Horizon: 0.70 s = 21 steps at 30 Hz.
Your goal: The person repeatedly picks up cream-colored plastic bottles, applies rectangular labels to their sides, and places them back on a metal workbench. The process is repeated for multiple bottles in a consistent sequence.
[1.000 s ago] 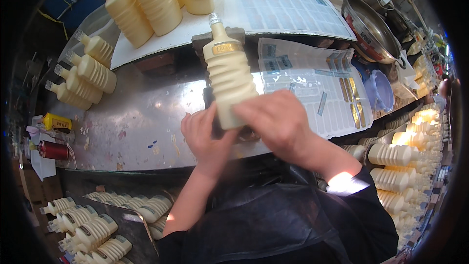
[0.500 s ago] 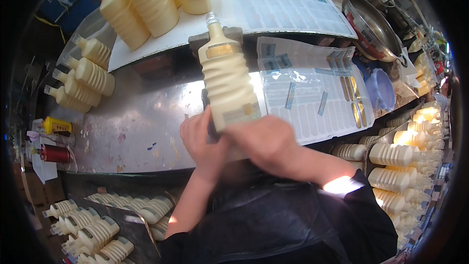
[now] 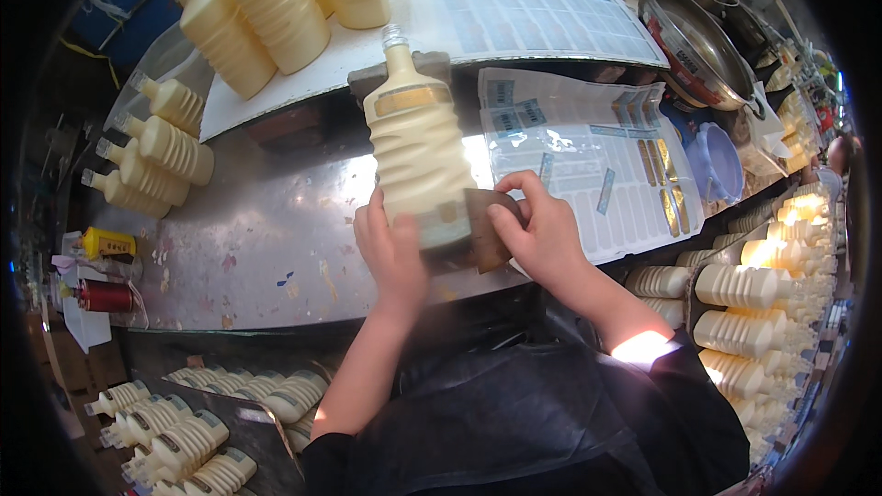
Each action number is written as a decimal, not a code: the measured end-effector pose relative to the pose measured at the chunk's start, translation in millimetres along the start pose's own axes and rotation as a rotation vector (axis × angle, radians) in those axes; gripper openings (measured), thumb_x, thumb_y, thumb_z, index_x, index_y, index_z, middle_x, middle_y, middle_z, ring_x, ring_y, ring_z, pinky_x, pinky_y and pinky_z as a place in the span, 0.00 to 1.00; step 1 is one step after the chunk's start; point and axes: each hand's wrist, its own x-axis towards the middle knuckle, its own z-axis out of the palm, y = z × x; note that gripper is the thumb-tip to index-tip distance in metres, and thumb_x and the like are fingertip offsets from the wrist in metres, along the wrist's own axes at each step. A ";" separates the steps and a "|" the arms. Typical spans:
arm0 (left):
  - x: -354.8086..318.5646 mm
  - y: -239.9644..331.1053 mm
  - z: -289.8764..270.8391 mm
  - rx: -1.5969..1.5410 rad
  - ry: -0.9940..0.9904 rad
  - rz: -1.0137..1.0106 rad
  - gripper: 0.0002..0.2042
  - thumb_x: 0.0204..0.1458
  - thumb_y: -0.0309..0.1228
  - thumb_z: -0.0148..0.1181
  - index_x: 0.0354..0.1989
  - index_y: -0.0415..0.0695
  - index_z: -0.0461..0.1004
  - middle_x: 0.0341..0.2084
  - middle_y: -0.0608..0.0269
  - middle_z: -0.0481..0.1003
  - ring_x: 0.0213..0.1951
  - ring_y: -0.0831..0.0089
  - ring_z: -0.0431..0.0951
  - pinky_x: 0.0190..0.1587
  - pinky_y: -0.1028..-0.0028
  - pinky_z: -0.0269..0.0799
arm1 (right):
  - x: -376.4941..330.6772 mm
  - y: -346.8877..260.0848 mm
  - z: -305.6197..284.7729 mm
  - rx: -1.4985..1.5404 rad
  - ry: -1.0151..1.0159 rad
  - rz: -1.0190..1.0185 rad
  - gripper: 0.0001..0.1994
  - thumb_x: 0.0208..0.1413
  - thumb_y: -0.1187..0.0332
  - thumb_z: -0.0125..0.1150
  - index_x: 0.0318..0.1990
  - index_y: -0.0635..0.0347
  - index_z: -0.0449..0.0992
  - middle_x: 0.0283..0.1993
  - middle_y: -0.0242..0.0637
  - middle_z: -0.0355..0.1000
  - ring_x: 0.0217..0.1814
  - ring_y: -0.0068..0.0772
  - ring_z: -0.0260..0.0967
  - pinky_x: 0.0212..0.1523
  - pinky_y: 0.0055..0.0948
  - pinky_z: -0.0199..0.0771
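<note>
A cream bottle with a wavy body (image 3: 418, 156) lies with its clear neck away from me, propped on a dark rest (image 3: 432, 62). It bears a gold label (image 3: 411, 99) near the shoulder and a bluish label (image 3: 445, 228) near its base. My left hand (image 3: 390, 243) grips the lower left side of the bottle, fingers along its edge and thumb on the front, slightly blurred. Between the thumb and fingers of my right hand (image 3: 542, 225) is a flat brown scraper-like piece (image 3: 489, 231), its edge at the bottle's lower right.
Clear sheets with blue and gold labels (image 3: 588, 165) lie right of the bottle. Tall cream bottles (image 3: 276, 9) stand on the white raised board (image 3: 404, 37). More bottles lie left, lower left and right. A lidded pan (image 3: 694, 41) and purple basin (image 3: 717, 163) sit at right.
My right hand has moved right off the bottle's base, and the brown piece now shows in it. My left hand has shifted slightly up along the bottle's side.
</note>
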 end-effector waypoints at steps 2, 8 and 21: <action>-1.1 -0.7 0.8 -0.086 0.009 0.015 0.26 0.67 0.39 0.45 0.67 0.31 0.64 0.50 0.47 0.70 0.55 0.53 0.68 0.63 0.57 0.59 | -0.2 15.5 -0.7 0.031 -0.001 0.082 0.11 0.62 0.67 0.62 0.49 0.58 0.72 0.17 0.33 0.70 0.19 0.20 0.64 0.24 0.28 0.61; 8.2 6.0 -9.3 -0.116 -0.021 0.059 0.27 0.68 0.41 0.46 0.66 0.31 0.65 0.50 0.47 0.70 0.54 0.52 0.68 0.62 0.57 0.60 | -13.0 -14.8 5.5 0.247 0.090 -0.099 0.11 0.63 0.71 0.62 0.51 0.59 0.71 0.18 0.28 0.70 0.21 0.13 0.63 0.23 0.25 0.60; 1.6 6.0 -4.3 -0.146 -0.075 -0.043 0.24 0.72 0.39 0.40 0.64 0.31 0.66 0.56 0.49 0.67 0.58 0.59 0.69 0.65 0.65 0.59 | -3.9 41.6 8.6 0.072 0.019 0.046 0.11 0.63 0.64 0.60 0.50 0.53 0.73 0.17 0.37 0.69 0.19 0.38 0.66 0.24 0.38 0.62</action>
